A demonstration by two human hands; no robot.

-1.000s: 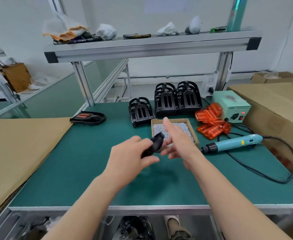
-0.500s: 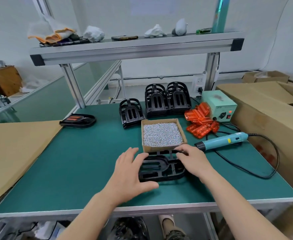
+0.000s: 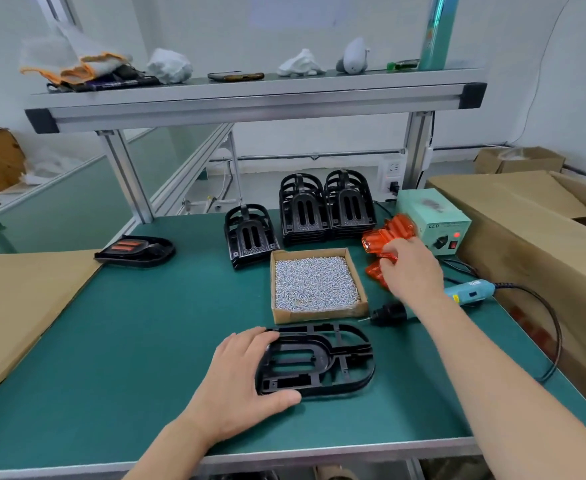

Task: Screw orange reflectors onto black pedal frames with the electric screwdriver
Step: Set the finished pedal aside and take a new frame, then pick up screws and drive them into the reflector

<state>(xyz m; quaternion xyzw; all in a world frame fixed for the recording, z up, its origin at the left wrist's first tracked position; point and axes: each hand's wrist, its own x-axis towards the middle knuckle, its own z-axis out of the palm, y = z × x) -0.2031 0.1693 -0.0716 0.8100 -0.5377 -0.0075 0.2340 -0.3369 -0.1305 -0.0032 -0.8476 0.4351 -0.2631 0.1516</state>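
Head view: left hand (image 3: 239, 379) fingers (image 3: 250, 339) curled round the left end of the black pedal frame (image 3: 319, 377), flat on the counter (image 3: 146, 341). Right hand (image 3: 411, 275) fingers (image 3: 393, 249) touching the orange reflectors (image 3: 376, 242), well apart; grip too blurry to tell.

The left hand (image 3: 246, 372) gripped the near end of a black pedal frame (image 3: 319, 362) lying flat on the green worktop (image 3: 146, 341). The right hand (image 3: 411, 271) touched the pile of orange reflectors (image 3: 385, 237), its grip blurred.
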